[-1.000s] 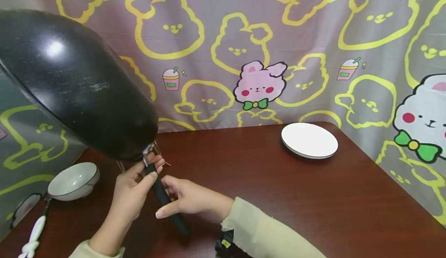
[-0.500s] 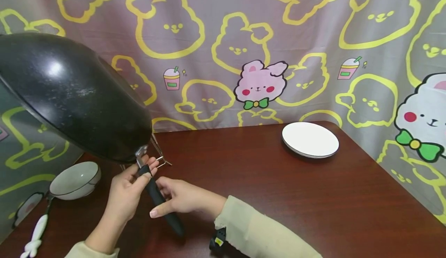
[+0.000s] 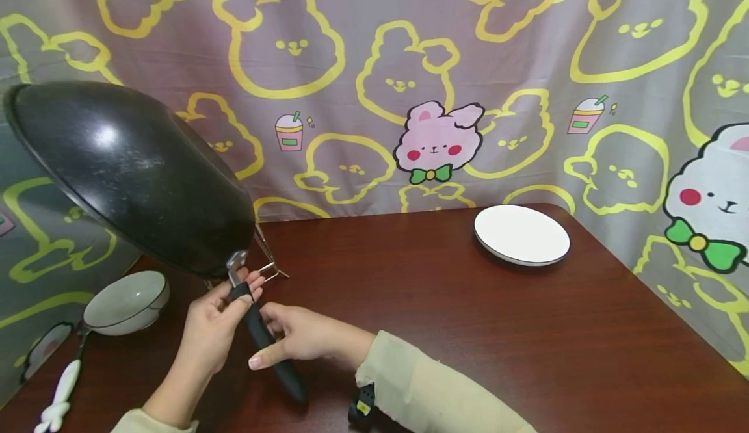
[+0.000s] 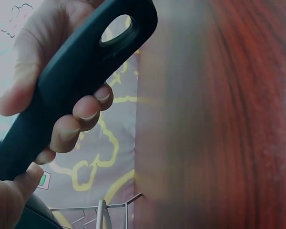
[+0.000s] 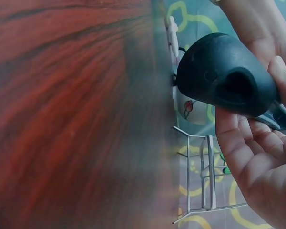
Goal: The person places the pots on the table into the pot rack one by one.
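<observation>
A black wok (image 3: 134, 173) is held up and tilted at the left, its dark underside facing the head camera. My left hand (image 3: 213, 329) pinches the black handle (image 3: 287, 378) near its metal neck, with the thumb on top. Lower along the handle, my right hand (image 3: 310, 335) holds it with the thumb on one side and the fingers curled on the other. The handle's end, with its hanging hole, shows in the left wrist view. The inside of the wok is hidden.
Behind the wok stands a wire rack (image 5: 210, 171), mostly covered in the head view. A white bowl (image 3: 125, 303) sits at the left, beside a utensil with a white handle (image 3: 64, 387). One white plate (image 3: 521, 235) lies at the back right of the brown table (image 3: 468, 329).
The wok has come down and its near end has shifted slightly left, uncovering more of the rack. Both hands have moved a little left with the handle, keeping their hold.
</observation>
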`<move>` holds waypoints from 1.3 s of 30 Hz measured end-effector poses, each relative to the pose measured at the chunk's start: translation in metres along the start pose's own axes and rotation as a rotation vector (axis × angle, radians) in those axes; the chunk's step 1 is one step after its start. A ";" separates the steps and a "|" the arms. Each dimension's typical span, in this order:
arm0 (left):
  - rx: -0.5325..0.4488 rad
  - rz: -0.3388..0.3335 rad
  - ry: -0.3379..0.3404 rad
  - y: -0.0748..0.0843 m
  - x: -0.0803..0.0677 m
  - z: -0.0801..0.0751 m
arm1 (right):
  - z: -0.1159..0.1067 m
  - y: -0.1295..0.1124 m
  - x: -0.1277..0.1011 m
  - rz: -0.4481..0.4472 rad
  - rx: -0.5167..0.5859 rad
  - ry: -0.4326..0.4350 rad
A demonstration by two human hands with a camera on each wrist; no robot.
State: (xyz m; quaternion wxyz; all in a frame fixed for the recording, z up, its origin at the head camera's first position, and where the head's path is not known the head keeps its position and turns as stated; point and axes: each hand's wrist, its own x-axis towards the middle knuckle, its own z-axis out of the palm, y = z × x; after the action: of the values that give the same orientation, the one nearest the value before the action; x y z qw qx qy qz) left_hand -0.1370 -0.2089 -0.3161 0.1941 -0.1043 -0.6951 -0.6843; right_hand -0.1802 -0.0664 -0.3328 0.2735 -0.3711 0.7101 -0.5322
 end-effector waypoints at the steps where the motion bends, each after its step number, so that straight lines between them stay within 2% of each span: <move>1: 0.008 -0.010 0.001 -0.001 0.000 0.000 | 0.000 0.000 0.000 0.002 -0.002 -0.001; 19: 0.057 -0.128 0.035 -0.015 0.000 -0.006 | 0.005 0.008 0.007 0.068 -0.018 0.004; 24: 0.082 -0.138 0.019 -0.020 -0.001 -0.009 | 0.008 0.010 0.008 0.092 -0.016 -0.001; 32: 0.061 -0.139 -0.008 -0.025 0.002 -0.013 | 0.009 0.010 0.010 0.104 -0.003 0.008; 39: 0.057 -0.194 -0.012 -0.027 0.004 -0.016 | 0.011 0.012 0.012 0.117 0.006 0.011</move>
State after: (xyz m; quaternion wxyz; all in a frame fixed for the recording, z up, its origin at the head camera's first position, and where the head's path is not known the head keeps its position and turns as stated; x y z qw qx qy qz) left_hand -0.1497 -0.2264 -0.3395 0.1256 -0.0353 -0.7223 -0.6791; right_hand -0.1811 -0.0810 -0.3475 0.3012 -0.3253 0.7305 -0.5195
